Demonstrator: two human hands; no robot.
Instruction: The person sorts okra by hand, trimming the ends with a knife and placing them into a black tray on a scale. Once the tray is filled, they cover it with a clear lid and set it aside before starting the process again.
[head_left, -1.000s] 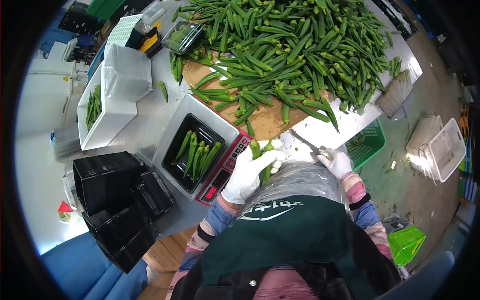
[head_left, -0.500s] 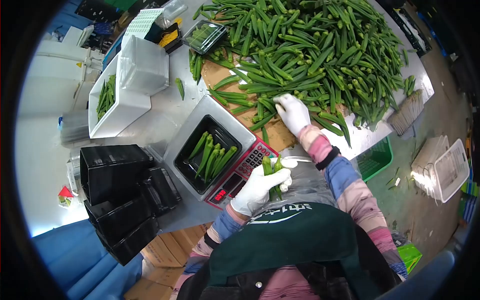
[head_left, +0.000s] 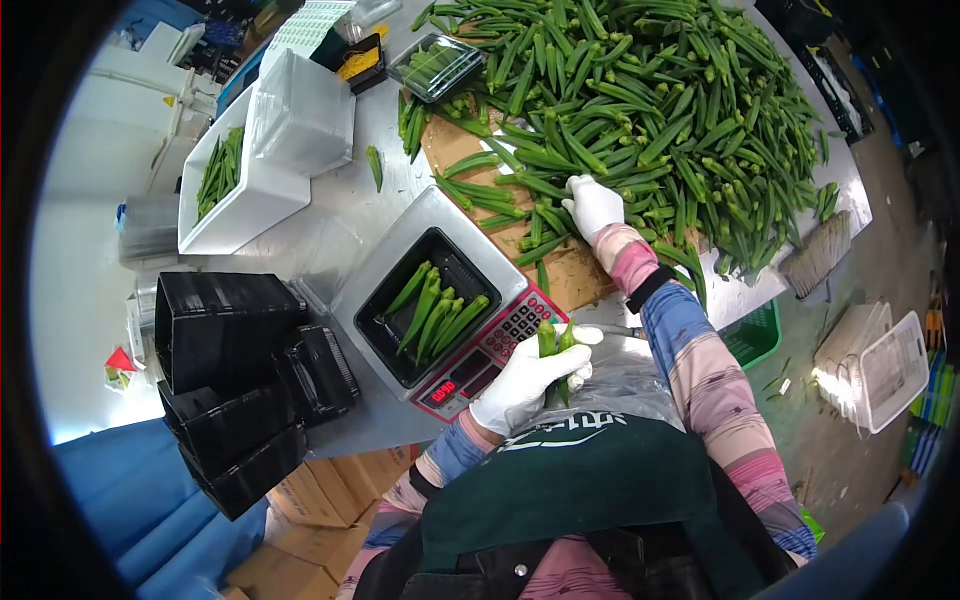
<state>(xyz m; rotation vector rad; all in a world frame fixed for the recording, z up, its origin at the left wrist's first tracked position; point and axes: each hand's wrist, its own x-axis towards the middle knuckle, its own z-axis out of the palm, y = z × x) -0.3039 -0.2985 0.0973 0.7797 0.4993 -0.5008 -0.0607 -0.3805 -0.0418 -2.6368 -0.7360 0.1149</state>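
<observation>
Two or so green okra pods (head_left: 548, 340) stand upright in my left hand (head_left: 525, 385), whose white-gloved fingers are closed around them in front of the apron. My right hand (head_left: 597, 208), also gloved, is at the near edge of a large okra heap (head_left: 650, 120). Its fingers are curled in at the end of a pod (head_left: 540, 186), and the fingertips are partly hidden. Left of my hands, a black plastic tray (head_left: 375, 345) holding several okra pods (head_left: 435, 315) rests on a scale (head_left: 350, 285) with a red keypad panel and a lit red display.
Stacked black trays (head_left: 230, 330) stand at the left. Behind them are a white bin (head_left: 255, 215) with okra and clear lids (head_left: 305, 110). A lidded okra pack (head_left: 438, 66) lies beside the heap. Cardboard (head_left: 575, 275) lies under the near pods. A green basket (head_left: 757, 335) sits below the table at right.
My right hand has shifted slightly along the heap's near edge, its fingers now more curled in at the pods. My left hand keeps its okra. The whole view has shifted slightly.
</observation>
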